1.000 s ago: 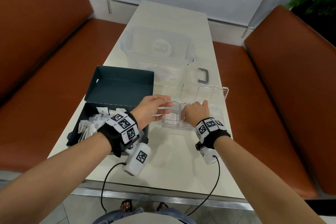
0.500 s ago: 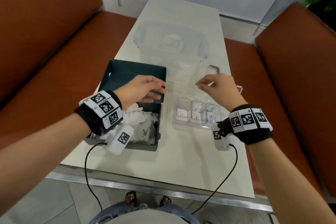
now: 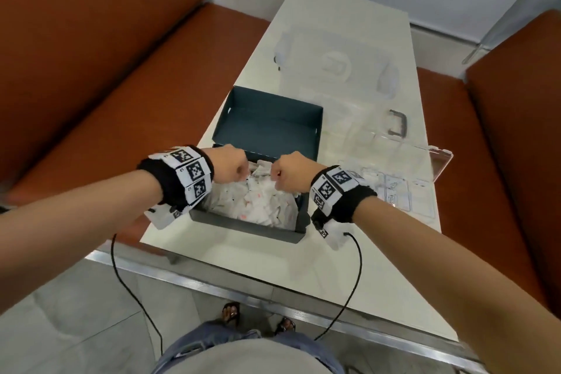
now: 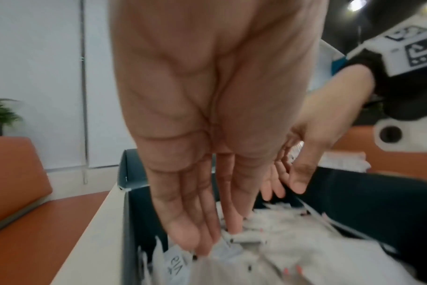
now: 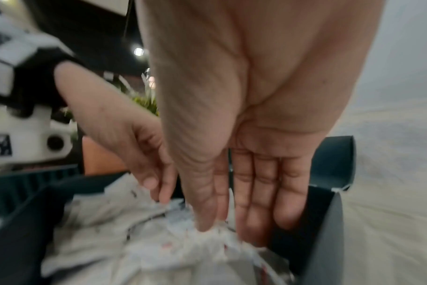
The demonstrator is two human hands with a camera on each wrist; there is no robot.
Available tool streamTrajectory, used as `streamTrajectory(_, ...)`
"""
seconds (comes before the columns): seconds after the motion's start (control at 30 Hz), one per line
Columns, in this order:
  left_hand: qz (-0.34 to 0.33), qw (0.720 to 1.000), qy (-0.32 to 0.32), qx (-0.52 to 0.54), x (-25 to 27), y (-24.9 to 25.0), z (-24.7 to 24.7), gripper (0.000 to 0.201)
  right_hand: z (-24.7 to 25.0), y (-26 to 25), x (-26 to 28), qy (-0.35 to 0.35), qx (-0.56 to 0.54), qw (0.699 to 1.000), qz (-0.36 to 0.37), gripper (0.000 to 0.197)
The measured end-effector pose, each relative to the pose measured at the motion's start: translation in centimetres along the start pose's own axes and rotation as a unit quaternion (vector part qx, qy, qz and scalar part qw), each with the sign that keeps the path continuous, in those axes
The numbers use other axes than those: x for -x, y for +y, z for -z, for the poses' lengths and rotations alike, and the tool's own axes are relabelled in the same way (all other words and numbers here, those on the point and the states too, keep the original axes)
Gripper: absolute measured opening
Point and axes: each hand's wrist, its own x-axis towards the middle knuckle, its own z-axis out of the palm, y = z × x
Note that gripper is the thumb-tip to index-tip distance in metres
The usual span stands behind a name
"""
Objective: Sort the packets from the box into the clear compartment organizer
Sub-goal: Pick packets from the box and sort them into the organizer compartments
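The dark teal box [image 3: 243, 226] stands at the table's near left, its lid raised behind it, full of small white packets [image 3: 258, 203]. Both hands reach down into it side by side. My left hand [image 3: 239, 176] points its straight fingers [image 4: 232, 221] into the packets [image 4: 293, 256]. My right hand [image 3: 277, 179] does the same, its fingertips [image 5: 251, 221] touching the blurred packets [image 5: 134, 241]; no packet shows as pinched. The clear compartment organizer [image 3: 425, 209] lies right of the box with its lid open and a few packets inside, partly hidden by my right wrist.
A large clear storage bin [image 3: 334, 67] stands at the back of the white table [image 3: 349, 18], and a dark handle [image 3: 397, 121] lies near it. Orange benches [image 3: 91, 70] flank the table. Cables hang from both wrists over the near edge.
Both hands left the organizer, rose, then dropped into the box onto the packets. The right hand crossed leftward from above the organizer.
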Motion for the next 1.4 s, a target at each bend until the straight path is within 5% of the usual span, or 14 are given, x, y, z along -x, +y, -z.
streamTrajectory(0.13, 0.003, 0.993, -0.018, -0.115, -0.9, 0.8, -1.3, 0.029, -1.7, -0.4, -0.9, -0.047, 0.112, 0.992, -0.037, 0.03)
streamTrajectory(0.3, -0.019, 0.995, -0.033, -0.088, -2.2, 1.1, -3.1, 0.082, -3.9, -0.4, -1.5, -0.081, 0.131, 0.988, -0.034, 0.078)
streamTrajectory(0.4, -0.016, 0.995, -0.021, -0.092, -2.4, 1.4, -3.4, 0.101, -4.3, -0.4, -1.9, -0.056, 0.116, 0.991, -0.025, 0.08)
streamTrajectory(0.57, 0.001, 0.987, -0.043, -0.152, -2.5, 2.9, -2.7, 0.05, -3.7, -0.1, -1.5, -0.035, 0.032, 0.998, -0.029, 0.05)
streamTrajectory(0.73, 0.01, 0.993, 0.013, -0.116, -2.8, 3.8, -2.8, 0.035, -3.5, -0.1, -0.9, -0.004, 0.028, 0.999, -0.027, 0.025)
streamTrajectory(1.03, -0.003, 0.997, 0.023, -0.076, -2.1, 3.5, -1.1, 0.013, -2.5, 0.2, 0.7, 0.039, -0.05, 0.998, -0.031, 0.02)
streamTrajectory(1.27, -0.024, 0.99, 0.109, 0.085, -0.7, 1.9, -0.1, 0.044, -1.5, 0.9, 2.4, 0.127, -0.213, 0.969, -0.021, 0.016)
streamTrajectory(1.4, -0.054, 0.963, 0.193, 0.179, 0.2, 0.9, 0.5, 0.046, -0.8, 1.3, 3.2, 0.177, -0.396, 0.901, -0.025, 0.019)
